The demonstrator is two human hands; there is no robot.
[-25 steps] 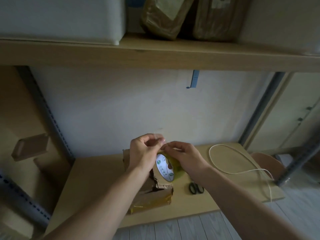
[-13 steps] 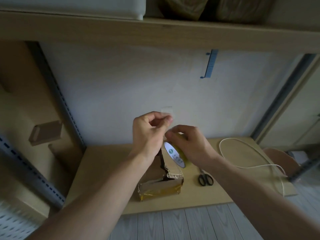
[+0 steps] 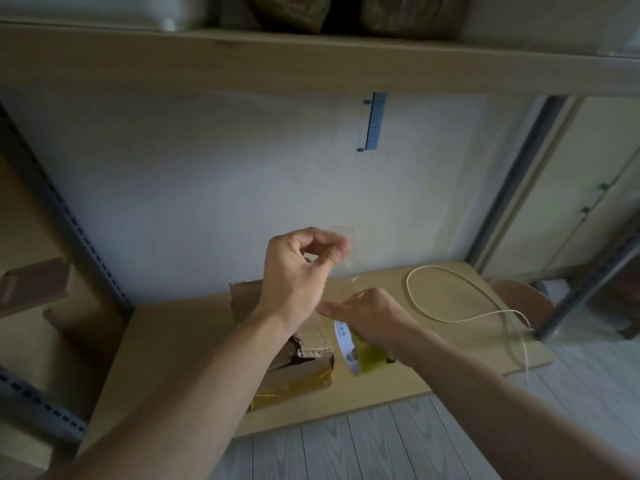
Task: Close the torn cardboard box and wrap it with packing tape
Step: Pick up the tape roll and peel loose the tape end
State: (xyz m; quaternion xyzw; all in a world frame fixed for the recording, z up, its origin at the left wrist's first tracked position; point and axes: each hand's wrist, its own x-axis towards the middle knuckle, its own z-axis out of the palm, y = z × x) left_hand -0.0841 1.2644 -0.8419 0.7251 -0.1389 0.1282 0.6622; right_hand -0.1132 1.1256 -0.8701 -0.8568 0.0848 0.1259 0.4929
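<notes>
A torn brown cardboard box (image 3: pixel 304 372) lies on the low wooden shelf (image 3: pixel 166 355), with yellowish tape along its near side and a ragged top edge. My left hand (image 3: pixel 298 271) is raised above the box and pinches the free end of a clear tape strip (image 3: pixel 343 247). My right hand (image 3: pixel 370 315) is lower and to the right, gripping the roll of packing tape (image 3: pixel 356 348), which has a white core and yellowish tape. The strip stretches between the two hands. My left forearm hides part of the box.
A loop of white cord (image 3: pixel 446 299) lies on the right part of the shelf. An upper shelf (image 3: pixel 311 64) with packages runs overhead. Metal uprights (image 3: pixel 516 181) frame the bay. Cardboard pieces (image 3: pixel 31 289) lean at the left. Grey plank floor (image 3: pixel 346 448) is below.
My right hand has pulled the roll down and away from my left hand, drawing out a length of tape. The left hand stays raised, pinching the tape end. The scissors are now hidden.
</notes>
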